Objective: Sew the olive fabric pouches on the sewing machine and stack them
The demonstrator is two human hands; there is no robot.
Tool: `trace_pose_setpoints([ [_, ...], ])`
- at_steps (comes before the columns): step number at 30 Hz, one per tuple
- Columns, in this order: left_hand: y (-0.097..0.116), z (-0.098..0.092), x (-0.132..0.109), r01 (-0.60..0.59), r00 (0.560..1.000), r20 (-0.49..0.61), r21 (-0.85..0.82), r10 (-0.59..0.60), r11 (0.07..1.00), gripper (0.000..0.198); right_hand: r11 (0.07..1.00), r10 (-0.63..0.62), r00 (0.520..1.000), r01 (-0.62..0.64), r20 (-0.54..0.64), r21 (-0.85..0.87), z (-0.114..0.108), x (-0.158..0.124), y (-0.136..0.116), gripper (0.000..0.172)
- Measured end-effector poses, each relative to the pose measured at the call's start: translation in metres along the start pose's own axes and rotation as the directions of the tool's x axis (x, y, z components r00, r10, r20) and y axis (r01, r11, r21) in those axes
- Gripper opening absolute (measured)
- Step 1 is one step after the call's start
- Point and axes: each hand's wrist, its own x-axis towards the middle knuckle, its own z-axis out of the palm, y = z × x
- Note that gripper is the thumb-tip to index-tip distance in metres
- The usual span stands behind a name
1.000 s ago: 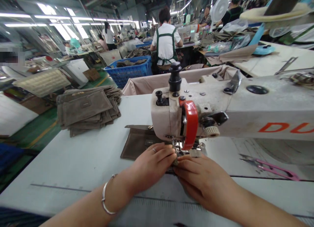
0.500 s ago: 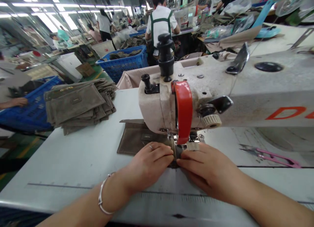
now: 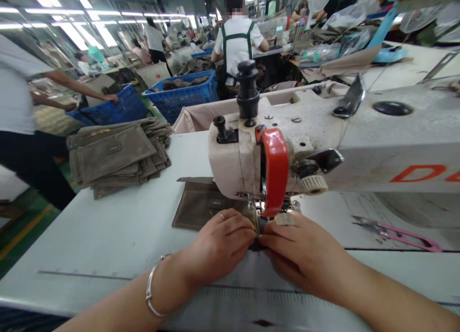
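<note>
A flat grey-brown fabric panel [image 3: 196, 205] with a small label lies under the head of a sewing machine [image 3: 230, 164]. My left hand [image 3: 223, 243] is closed, its fingertips pinching the panel's near right edge just left of the presser foot. Close against it, my right hand [image 3: 305, 248] pinches the same edge from the right, with a pale band round one finger. The fingertips of both hands almost meet below the needle area. A red guard [image 3: 275, 171] hides part of the needle and foot.
Pink thread snips [image 3: 402, 234] lie on the machine bed at right. A stack of similar panels [image 3: 118, 154] sits at the table's back left. Behind it, a person in white [image 3: 17, 87] holds a blue crate [image 3: 111, 107]. Another blue crate [image 3: 183, 95] stands farther back.
At the left, the person with the blue crate has come further into view, and the crate has moved right and back behind the stack. My hands hold nearly the same place.
</note>
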Motion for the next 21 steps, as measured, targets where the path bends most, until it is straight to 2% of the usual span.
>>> trace_pose_setpoints([
  [7,-0.004,0.005,-0.001,0.023,1.0,0.002,-0.071,-0.023,0.997,0.019,1.0,-0.011,0.999,0.011,-0.03,-0.016,0.003,-0.003,-0.001,0.03],
  [10,-0.006,0.005,-0.001,0.009,1.0,0.007,-0.085,-0.008,0.996,0.019,1.0,0.018,1.0,-0.018,-0.006,0.01,0.002,-0.003,-0.003,0.033],
  [15,-0.01,0.002,0.001,-0.014,1.0,-0.006,-0.077,0.014,0.997,0.017,0.999,0.032,0.999,-0.031,-0.031,0.029,0.004,-0.002,-0.003,0.037],
  [21,-0.02,0.0,0.008,0.02,0.999,0.035,-0.033,-0.019,0.999,0.018,0.991,0.102,0.991,-0.109,-0.088,-0.077,0.014,0.0,0.004,0.033],
])
